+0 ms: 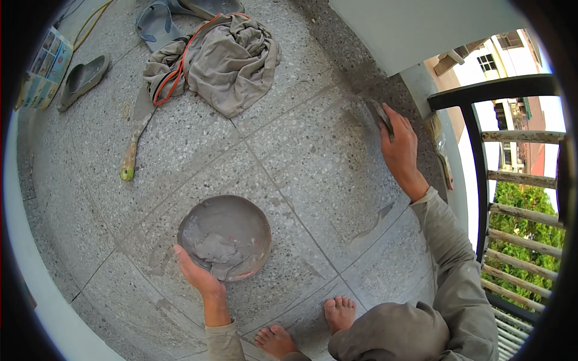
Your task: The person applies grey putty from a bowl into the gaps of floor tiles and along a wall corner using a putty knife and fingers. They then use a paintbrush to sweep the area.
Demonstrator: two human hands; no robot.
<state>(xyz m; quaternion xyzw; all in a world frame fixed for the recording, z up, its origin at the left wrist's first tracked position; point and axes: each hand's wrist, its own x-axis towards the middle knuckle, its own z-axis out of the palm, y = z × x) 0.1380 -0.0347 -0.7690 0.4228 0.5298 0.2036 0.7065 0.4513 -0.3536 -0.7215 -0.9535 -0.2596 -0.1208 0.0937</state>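
Observation:
My left hand grips a round bowl at its near left rim, with the thumb up along the outside and the other fingers hidden beneath. Wet grey paste lies in the bowl, heaped toward the near side. Out to the far right, my right hand is closed round a flat, thin grey scraper, its far end at the floor close to the wall base. Part of that tool is covered by my fingers. Grey smears mark the tiles between both hands.
A putty knife with a worn green handle lies at left, its blade beside a crumpled grey cloth with orange trim. Slippers rest farther off. A brush lies near the black railing at right. My bare feet are close below.

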